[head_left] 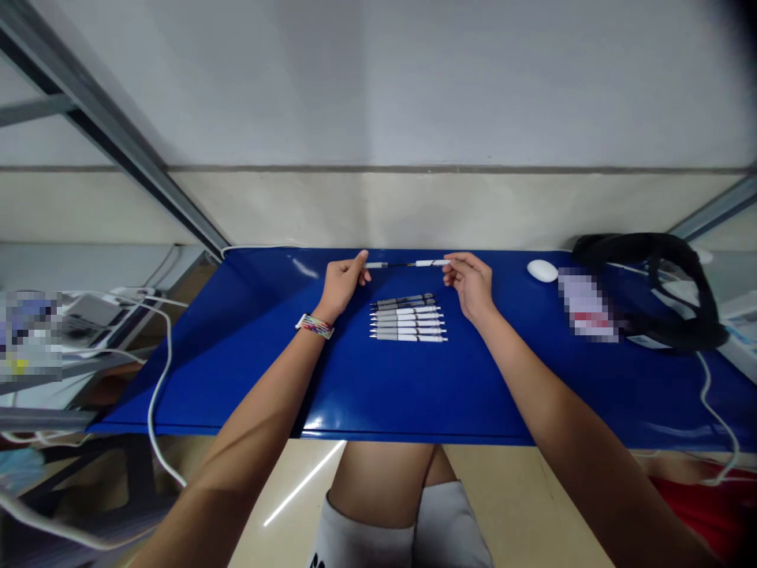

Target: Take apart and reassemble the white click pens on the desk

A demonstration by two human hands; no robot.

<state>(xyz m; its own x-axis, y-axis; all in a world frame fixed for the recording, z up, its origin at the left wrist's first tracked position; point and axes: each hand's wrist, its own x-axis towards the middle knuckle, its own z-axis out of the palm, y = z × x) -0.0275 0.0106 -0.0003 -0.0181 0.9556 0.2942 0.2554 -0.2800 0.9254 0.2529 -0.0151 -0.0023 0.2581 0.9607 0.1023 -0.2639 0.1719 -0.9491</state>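
Note:
Near the back edge of the blue table, my left hand (345, 284) pinches a short grey pen part (377, 265). Opposite it, my right hand (470, 282) holds a white pen barrel (430, 263) by its right end. A thin dark refill (397, 264) spans between the two parts, level and raised beside the hands. Just below lies a stack of several pens (408, 324) side by side, tips pointing left; the upper ones are dark and clear, the lower ones white and grey.
On the blue table (414, 394), a white egg-shaped object (542, 270) and a blurred packet (587, 305) lie at the right, beside a black strap (680, 315). White cables (159, 386) hang at the left edge. A wall (378, 209) stands behind.

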